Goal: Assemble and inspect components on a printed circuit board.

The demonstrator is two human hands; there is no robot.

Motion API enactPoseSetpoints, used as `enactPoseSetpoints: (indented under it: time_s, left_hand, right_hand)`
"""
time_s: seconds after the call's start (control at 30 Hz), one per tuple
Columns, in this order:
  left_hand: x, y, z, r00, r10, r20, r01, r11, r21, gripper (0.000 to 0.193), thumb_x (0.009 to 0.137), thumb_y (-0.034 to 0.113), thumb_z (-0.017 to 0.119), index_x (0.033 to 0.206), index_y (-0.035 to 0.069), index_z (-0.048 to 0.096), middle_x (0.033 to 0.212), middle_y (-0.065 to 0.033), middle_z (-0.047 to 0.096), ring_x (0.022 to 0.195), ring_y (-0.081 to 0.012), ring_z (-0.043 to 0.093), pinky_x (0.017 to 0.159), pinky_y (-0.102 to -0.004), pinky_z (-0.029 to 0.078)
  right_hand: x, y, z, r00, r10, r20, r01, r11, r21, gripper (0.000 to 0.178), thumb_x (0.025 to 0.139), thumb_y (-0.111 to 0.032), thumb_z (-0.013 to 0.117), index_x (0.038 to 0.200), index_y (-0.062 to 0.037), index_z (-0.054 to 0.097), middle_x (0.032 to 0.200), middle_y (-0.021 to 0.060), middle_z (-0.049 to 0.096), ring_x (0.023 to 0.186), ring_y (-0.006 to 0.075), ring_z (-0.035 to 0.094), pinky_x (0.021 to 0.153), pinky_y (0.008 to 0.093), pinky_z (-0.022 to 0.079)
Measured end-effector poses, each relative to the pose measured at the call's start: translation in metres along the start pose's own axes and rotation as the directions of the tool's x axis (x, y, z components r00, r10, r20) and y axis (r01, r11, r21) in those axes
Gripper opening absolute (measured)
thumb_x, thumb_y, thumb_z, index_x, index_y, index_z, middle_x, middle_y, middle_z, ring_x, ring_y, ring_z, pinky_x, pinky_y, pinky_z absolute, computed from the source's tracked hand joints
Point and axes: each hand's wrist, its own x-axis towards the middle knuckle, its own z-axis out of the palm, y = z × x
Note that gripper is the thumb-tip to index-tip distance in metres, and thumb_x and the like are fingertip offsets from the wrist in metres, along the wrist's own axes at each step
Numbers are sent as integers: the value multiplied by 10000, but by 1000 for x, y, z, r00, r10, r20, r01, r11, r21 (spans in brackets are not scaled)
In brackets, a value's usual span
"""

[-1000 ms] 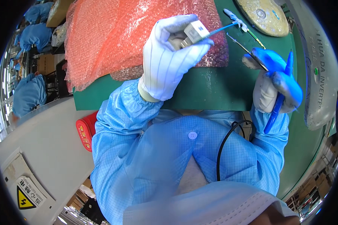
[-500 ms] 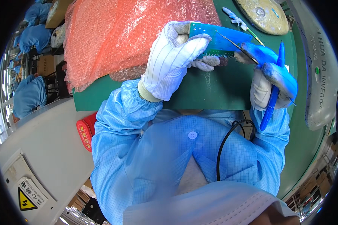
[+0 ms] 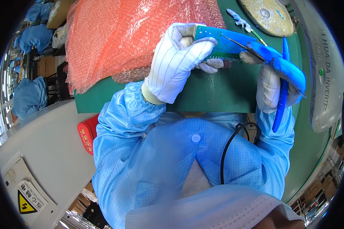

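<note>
My left hand [image 3: 176, 63], in a white striped glove, is closed on a blue-green circuit board [image 3: 227, 40]. Its thumb lies over the board's near left part, and other fingertips show below the edge. In my gloved right hand [image 3: 275, 76], the fingers are closed round thin pointed metal tweezers [image 3: 252, 52]. Their tip reaches over the board's face; I cannot tell if it touches. A blue pen [image 3: 283, 97] is also held in this hand, standing nearly upright across the palm. Part of the board's right end is hidden behind the right fingers.
Pink bubble wrap [image 3: 122, 42] covers the left of the green table [image 3: 202, 99]. Beyond my right hand are a green stick [image 3: 260, 37] with a wrapped end and a round stained disc [image 3: 269, 17]. A pale housing [image 3: 325, 76] stands far right, a red box [image 3: 87, 133] at lower left.
My right hand has shifted slightly to the right, and the pen in it stands more upright. The circuit board has dropped a little with my left hand. Both grips stay closed.
</note>
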Motion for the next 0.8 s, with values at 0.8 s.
enactPoseSetpoints:
  time_s: [0.8]
  left_hand:
    - [-12, 14, 7, 997, -66, -47, 60, 990, -129, 385, 856, 58, 665, 1152, 7, 424, 980, -138, 580, 772, -187, 667, 655, -288, 571]
  right_hand:
    - [7, -6, 16, 964, 171, -202, -138, 977, 165, 260, 946, -151, 538, 1163, -8, 531, 1030, 290, 637, 813, 373, 681, 661, 435, 575]
